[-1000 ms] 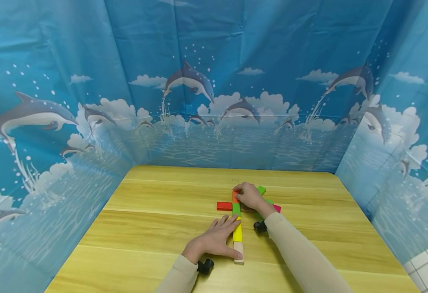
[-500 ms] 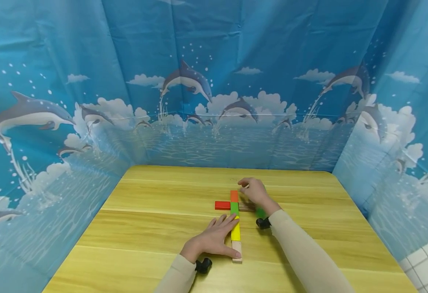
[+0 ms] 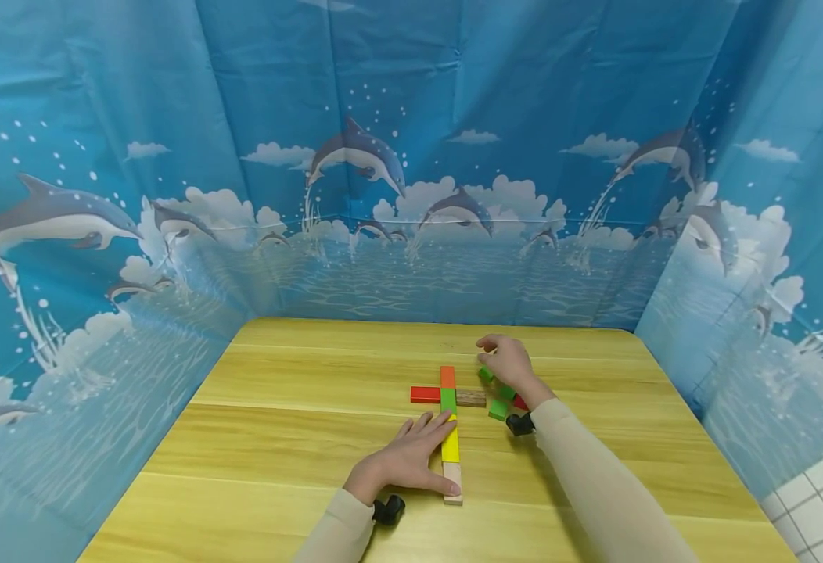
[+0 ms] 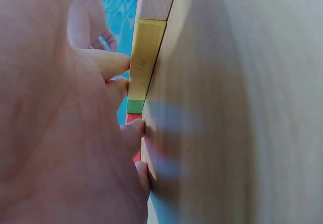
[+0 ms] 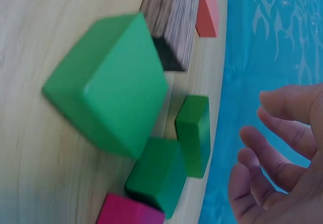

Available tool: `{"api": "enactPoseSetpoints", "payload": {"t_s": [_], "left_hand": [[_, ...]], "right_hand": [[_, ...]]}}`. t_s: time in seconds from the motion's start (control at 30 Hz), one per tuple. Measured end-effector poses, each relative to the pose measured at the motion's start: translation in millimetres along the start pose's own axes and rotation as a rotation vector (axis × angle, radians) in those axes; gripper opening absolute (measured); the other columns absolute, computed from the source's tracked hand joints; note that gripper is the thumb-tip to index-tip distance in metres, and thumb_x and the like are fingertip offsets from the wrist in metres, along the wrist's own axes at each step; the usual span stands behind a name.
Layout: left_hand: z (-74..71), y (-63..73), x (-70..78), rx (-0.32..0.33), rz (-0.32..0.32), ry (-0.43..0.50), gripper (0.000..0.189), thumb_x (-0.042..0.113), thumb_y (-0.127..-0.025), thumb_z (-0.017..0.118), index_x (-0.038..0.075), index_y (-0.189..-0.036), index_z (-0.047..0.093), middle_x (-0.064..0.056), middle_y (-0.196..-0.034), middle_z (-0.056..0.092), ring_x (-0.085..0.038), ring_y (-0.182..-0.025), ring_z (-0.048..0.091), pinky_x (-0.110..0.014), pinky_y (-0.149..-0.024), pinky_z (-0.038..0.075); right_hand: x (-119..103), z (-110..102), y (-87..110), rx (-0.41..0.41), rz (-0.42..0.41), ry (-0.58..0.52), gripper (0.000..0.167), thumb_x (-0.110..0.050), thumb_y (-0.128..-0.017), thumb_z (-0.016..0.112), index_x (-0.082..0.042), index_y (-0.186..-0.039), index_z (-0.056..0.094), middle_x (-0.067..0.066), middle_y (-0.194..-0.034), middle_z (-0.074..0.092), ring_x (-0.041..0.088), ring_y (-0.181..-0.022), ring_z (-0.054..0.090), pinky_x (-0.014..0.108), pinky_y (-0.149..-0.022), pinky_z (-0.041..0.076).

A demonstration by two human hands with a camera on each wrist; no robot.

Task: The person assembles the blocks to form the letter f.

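The left hand (image 3: 407, 463) lies at the near end of a column of rectangular blocks, its fingers extended and spread, gripping nothing; fingertips touch the smooth yellow block (image 3: 450, 450), and the thumb rests on the pale bare-wood block (image 3: 452, 472) nearest the person. The right hand (image 3: 510, 361) is raised to the right of the column, beyond the dark brown, coarse-grained block (image 3: 471, 399); its fingers are loosely bent, thumb apart, with nothing held. The column's long axis runs away from the person towards the blue dolphin-printed curtain (image 3: 411, 274): pale block, yellow block, smooth green block (image 3: 448, 401) and, at the far end, orange-red block (image 3: 447, 377), set end to end. A glossy red block (image 3: 425, 395) lies to the left of the green block and the brown block to its right, both with long axes across the column, forming a cross. Beside the brown block's outer end lie three loose green blocks (image 3: 498, 410), turned at differing angles, and a magenta block (image 5: 130, 213), partly hidden behind the right wrist in the head view. The loose pieces are smooth, flat-faced and slightly rounded at the edges. A small dark mark shows on the yellow block's side. All blocks rest on the yellow wood-grain bench (image 3: 278, 446).
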State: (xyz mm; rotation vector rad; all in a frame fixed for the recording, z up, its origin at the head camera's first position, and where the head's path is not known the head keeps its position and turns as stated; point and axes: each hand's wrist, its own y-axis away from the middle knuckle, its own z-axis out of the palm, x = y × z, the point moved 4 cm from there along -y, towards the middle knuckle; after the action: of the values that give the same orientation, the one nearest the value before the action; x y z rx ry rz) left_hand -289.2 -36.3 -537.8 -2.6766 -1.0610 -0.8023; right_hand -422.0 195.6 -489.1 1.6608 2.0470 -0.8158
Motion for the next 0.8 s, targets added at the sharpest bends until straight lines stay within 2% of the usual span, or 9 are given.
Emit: {"api": "enactPoseSetpoints", "payload": {"t_s": [0.23,0.53,0.8], "left_hand": [[-0.2,0.4,-1.0,0.006,-0.003,-0.009,0.106,0.071,-0.085,0.065,0.021,-0.164,0.016,0.003,-0.169,0.003,-0.03,-0.154,0.0,-0.059,-0.12,0.004],[-0.5,0.0,-0.6,-0.002,-0.002,0.008,0.104,0.069,-0.085,0.066,0.022,-0.164,0.017,0.003,-0.169,0.003,-0.029,-0.154,0.0,-0.059,-0.12,0.005],[-1.9,1.3,1.5,-0.007,0.0,0.009,0.103,0.069,-0.086,0.066,0.021,-0.164,0.017,0.002,-0.169,0.004,-0.029,-0.154,-0.001,-0.059,-0.12,0.004]], "right_hand": [[12.4,-3.7,0.7,0.0,0.044,0.001,0.037,-0.017,-0.098,0.067,-0.002,-0.132,0.064,0.023,-0.125,0.063,0.039,-0.106,0.062,0.052,-0.083,0.053],[23.1,0.0,5.7,-0.062,0.093,-0.016,0.052,-0.024,-0.099,0.068,0.003,-0.141,0.056,0.028,-0.134,0.057,0.043,-0.12,0.055,0.055,-0.091,0.051],[31.0,4.3,7.0,-0.096,0.109,-0.01,0.064,-0.032,-0.096,0.072,0.008,-0.142,0.051,0.028,-0.14,0.052,0.044,-0.125,0.051,0.055,-0.096,0.048]]}}
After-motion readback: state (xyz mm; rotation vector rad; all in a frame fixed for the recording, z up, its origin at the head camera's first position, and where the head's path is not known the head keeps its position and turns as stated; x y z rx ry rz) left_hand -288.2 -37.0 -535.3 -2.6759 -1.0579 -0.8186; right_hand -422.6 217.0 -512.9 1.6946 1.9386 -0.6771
